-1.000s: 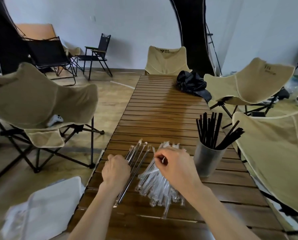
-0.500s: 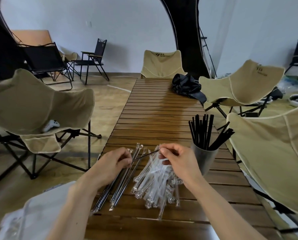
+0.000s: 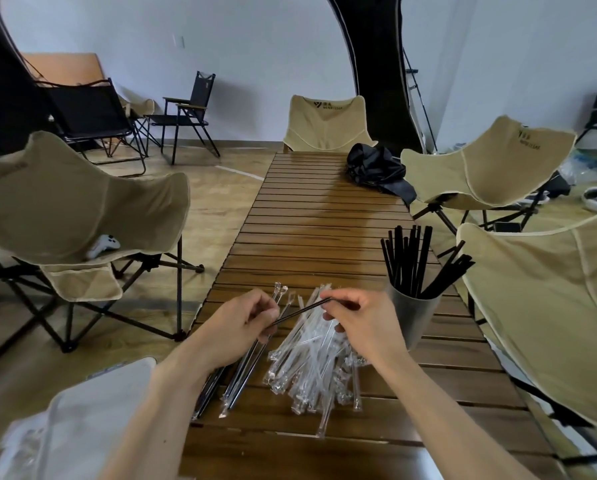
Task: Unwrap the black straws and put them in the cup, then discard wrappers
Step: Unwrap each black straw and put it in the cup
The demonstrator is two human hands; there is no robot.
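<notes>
**A:** Straw status? Black straw (image 3: 302, 311) is held in the air between both hands over the slatted table (image 3: 325, 237). Left hand (image 3: 241, 323) is pinched on its lower end, right hand (image 3: 363, 317) pinched on the upper end.

**B:** Looks light, thin and fairly stiff, probably a bit slick, so I'd grip near one end. Grey cup (image 3: 411, 317) at 3 o'clock is already packed with black straws. Clear wrappers (image 3: 311, 362) are piled at 6, with wrapped straws (image 3: 241, 372) beside them.

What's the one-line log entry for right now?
step: unwrapping | both hands pinch one black straw above wrapper pile | cup holds straws | wrapped straws remain
</notes>
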